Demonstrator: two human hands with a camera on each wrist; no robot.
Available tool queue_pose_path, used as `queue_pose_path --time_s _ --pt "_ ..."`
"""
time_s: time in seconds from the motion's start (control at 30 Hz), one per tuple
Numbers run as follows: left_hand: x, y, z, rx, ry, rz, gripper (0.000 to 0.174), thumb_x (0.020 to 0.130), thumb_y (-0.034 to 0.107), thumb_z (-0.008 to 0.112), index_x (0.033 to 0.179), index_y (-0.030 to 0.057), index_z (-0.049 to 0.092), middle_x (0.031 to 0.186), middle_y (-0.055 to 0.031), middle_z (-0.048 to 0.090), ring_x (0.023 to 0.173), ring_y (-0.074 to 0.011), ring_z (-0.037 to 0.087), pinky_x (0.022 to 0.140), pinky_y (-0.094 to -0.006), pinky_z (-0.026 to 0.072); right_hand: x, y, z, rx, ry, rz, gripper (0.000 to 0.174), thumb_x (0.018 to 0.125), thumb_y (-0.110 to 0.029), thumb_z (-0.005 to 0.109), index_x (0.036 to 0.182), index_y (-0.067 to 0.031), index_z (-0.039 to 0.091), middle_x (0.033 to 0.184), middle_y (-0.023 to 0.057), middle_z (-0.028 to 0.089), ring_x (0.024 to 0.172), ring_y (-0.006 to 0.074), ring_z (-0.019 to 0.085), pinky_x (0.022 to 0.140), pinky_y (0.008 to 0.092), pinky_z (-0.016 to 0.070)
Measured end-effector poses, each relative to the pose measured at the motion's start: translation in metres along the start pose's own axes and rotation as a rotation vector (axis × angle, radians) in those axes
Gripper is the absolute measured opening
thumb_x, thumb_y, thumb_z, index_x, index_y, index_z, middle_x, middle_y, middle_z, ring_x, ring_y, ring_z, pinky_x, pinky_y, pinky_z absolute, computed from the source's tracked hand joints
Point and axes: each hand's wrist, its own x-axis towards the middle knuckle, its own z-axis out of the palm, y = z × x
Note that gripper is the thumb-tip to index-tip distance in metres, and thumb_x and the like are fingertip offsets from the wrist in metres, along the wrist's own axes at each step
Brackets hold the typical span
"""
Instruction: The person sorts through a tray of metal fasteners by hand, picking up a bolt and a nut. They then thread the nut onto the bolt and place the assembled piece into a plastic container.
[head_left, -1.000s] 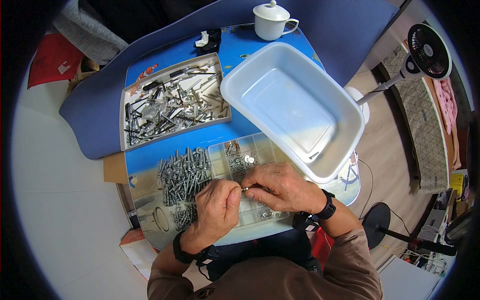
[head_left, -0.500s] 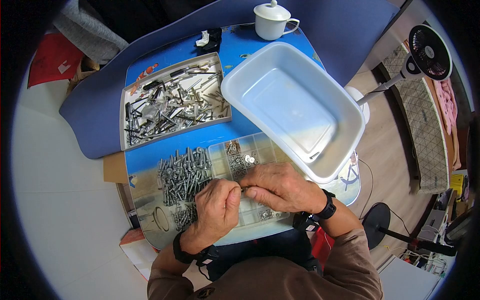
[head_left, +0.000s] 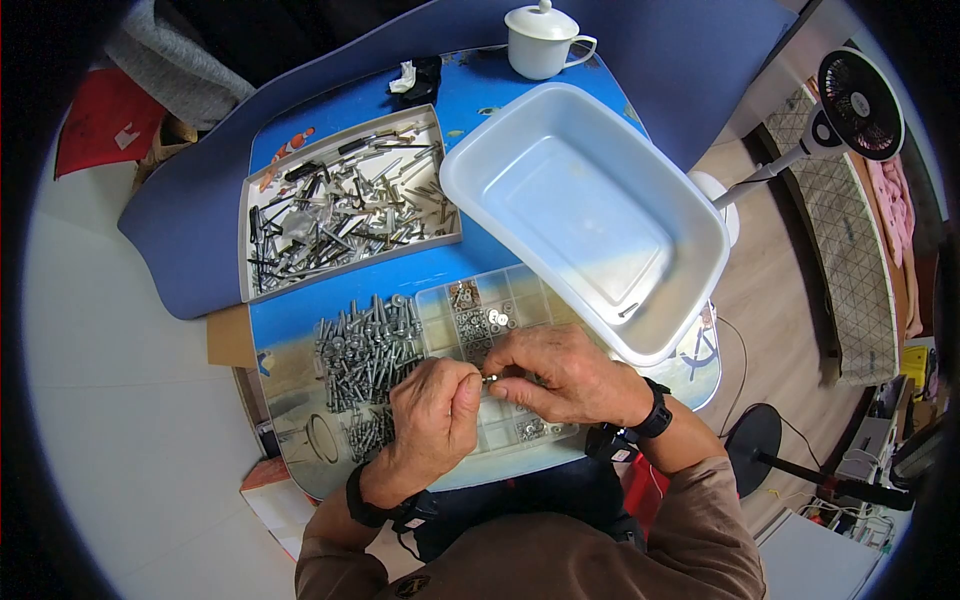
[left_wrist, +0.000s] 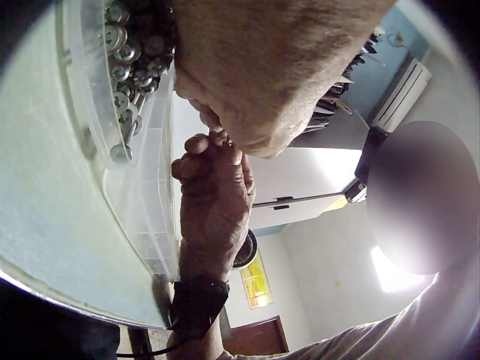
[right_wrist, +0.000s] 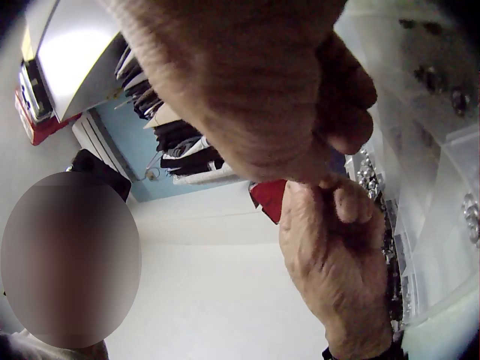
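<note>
Over the clear divided organizer box (head_left: 505,435), my left hand (head_left: 435,420) and right hand (head_left: 560,375) meet at the fingertips. Between them shows the bright end of a small metal screw (head_left: 489,379), mostly hidden by the fingers. My left thumb and curled fingers pinch it from the left. On the other side, the right thumb and index finger grip its end. Both wrist views show the fingertips together above the box. Left of the box lie many screws and bolts (head_left: 365,345), while washers and nuts (head_left: 475,322) fill some compartments.
A shallow carton (head_left: 352,270) of loose screws and metal pieces lies at the back left. A large white plastic basin (head_left: 585,205), with one small dark screw (head_left: 628,311) inside, overlaps the organizer's back right. Behind stands a lidded white cup (head_left: 540,58); a fan (head_left: 855,105) is at right.
The right fingertips shift slightly around the screw: its bright end was more covered half a second ago and shows again now. The left hand keeps its place.
</note>
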Motion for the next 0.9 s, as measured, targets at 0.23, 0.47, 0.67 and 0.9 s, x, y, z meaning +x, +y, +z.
queue_pose_path --time_s 0.23,0.47,0.67,0.9 --pt "-0.0004 -0.0022 0.0004 -0.020 0.018 0.020 0.014 0.100 0.010 0.059 0.092 -0.0005 0.060 0.077 -0.0131 0.060 0.064 -0.0285 0.060 0.061 -0.0381 0.0475 0.0014 0.0030 0.0015 -0.019 0.012 -0.048 0.019 0.092 -0.014 0.069 0.107 -0.0022 0.067 0.095 0.0174 0.067 0.088 0.0390 0.066 0.079 0.0469 0.0528" --pt "0.0004 -0.0019 0.0019 -0.007 0.019 0.030 0.014 0.100 0.010 0.059 0.091 -0.0002 0.060 0.077 -0.0131 0.060 0.064 -0.0283 0.060 0.061 -0.0379 0.0473 0.0001 0.0011 -0.0004 -0.026 -0.009 -0.008 0.018 0.089 -0.013 0.071 0.104 -0.0022 0.066 0.093 0.0166 0.066 0.087 0.0387 0.065 0.078 0.0466 0.0522" --pt "0.0003 -0.0015 0.0012 0.001 0.009 0.023 0.014 0.100 0.011 0.059 0.091 -0.0002 0.060 0.077 -0.0131 0.060 0.064 -0.0289 0.060 0.061 -0.0380 0.0477 0.0010 -0.0031 -0.0011 0.002 0.006 0.015 0.020 0.090 -0.014 0.071 0.105 -0.0020 0.066 0.092 0.0167 0.066 0.087 0.0387 0.065 0.077 0.0463 0.0522" --pt "-0.0003 -0.0019 0.0014 -0.011 0.030 0.025 0.015 0.101 0.011 0.059 0.091 -0.0004 0.060 0.077 -0.0130 0.060 0.064 -0.0291 0.060 0.061 -0.0380 0.0476 0.0018 0.0042 0.0024 -0.016 0.018 -0.055 0.019 0.093 -0.017 0.069 0.104 -0.0016 0.067 0.093 0.0168 0.067 0.087 0.0386 0.066 0.077 0.0464 0.0525"
